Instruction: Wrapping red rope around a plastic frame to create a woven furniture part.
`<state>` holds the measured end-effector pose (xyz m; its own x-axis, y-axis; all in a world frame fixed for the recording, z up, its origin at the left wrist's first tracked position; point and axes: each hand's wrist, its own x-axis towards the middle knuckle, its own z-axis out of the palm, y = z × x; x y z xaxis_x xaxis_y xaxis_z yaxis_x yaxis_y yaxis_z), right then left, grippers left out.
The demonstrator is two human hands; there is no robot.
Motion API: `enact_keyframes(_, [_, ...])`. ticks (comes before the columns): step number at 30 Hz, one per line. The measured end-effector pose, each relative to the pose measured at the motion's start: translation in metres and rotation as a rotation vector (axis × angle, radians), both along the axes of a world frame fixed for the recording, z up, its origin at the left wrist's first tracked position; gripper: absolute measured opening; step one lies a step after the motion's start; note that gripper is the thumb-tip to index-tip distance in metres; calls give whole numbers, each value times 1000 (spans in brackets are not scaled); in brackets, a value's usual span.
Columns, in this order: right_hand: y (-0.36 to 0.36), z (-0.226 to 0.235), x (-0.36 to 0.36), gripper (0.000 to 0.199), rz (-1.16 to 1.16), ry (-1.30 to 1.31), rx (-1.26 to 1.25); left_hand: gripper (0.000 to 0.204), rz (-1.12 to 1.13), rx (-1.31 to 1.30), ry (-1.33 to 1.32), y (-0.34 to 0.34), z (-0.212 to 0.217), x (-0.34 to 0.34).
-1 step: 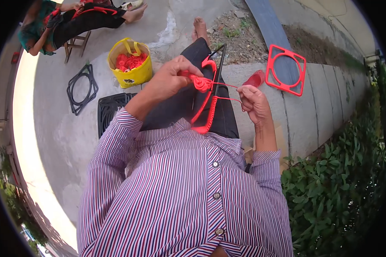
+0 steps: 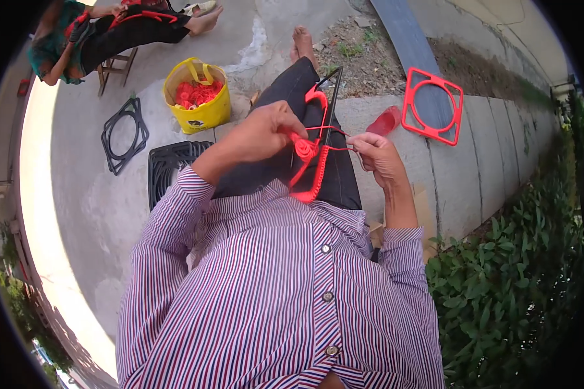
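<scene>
A bundle of red cord point(image 2: 306, 149) hangs from my left hand point(image 2: 261, 135), whose fingers are closed on it. On my lap a red plastic frame point(image 2: 316, 97) stands on edge, with red cord wound in tight coils point(image 2: 322, 172) along one side. Against it is a thin black bar point(image 2: 335, 97). My right hand point(image 2: 377, 155), on the other side of the frame, pinches a strand of the cord. Two red strands stretch across from the frame to those fingers. The far part of the frame is partly hidden by my left hand and the cord.
Left of my legs are a yellow bag point(image 2: 204, 120) of red cord, a black frame point(image 2: 124, 135) and stacked black frames point(image 2: 165, 165). To the right lie a red frame point(image 2: 433, 107) and a red shoe point(image 2: 384, 121). Another person point(image 2: 110, 45) sits far left; leafy bushes point(image 2: 506, 279) line the right.
My right hand has come a little left, closer to the frame, and the strands are shorter. My left hand has turned slightly, and the cord bundle hangs a bit lower.
</scene>
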<state>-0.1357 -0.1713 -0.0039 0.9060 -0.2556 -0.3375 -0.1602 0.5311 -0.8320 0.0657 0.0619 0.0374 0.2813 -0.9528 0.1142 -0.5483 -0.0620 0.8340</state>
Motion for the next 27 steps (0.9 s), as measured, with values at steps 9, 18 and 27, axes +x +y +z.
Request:
enact_keyframes(9, [41,6,4,22,102,112,-645,22,246,19,144,-27,-25,-53])
enact_keyframes(18, [-54,72,-96,5,-478,-731,165,21,333,185,1261,-51,-60,-46])
enact_keyframes(27, [34,23,-32,9,-365,1,-231,12,243,200,1355,-51,-56,-68])
